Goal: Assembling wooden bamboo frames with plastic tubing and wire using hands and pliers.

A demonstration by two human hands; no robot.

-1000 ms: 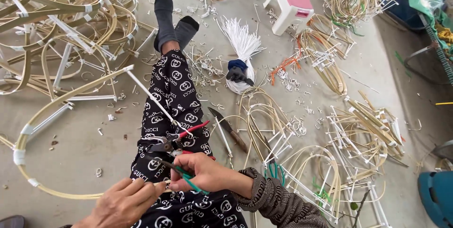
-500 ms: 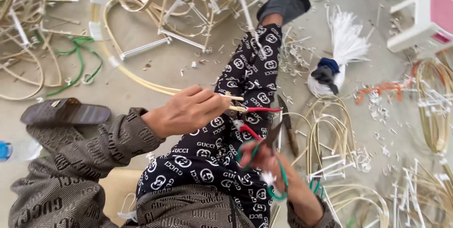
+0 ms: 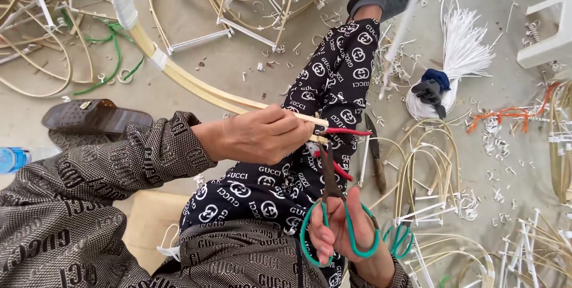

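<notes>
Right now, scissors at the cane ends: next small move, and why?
Probably close the scissors on the ends of the bent cane strips. The right hand has fingers through the green handles, blades pointing up at the strip ends, and the left hand pinches those ends steady above the lap. I cannot tell whether the blades already straddle the cane.

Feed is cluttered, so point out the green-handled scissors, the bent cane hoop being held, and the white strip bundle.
green-handled scissors (image 3: 341, 228): head view, on the handle loops.
bent cane hoop (image 3: 179, 73): head view, on its bare curve.
white strip bundle (image 3: 468, 55): head view, on the fanned strips.
</notes>
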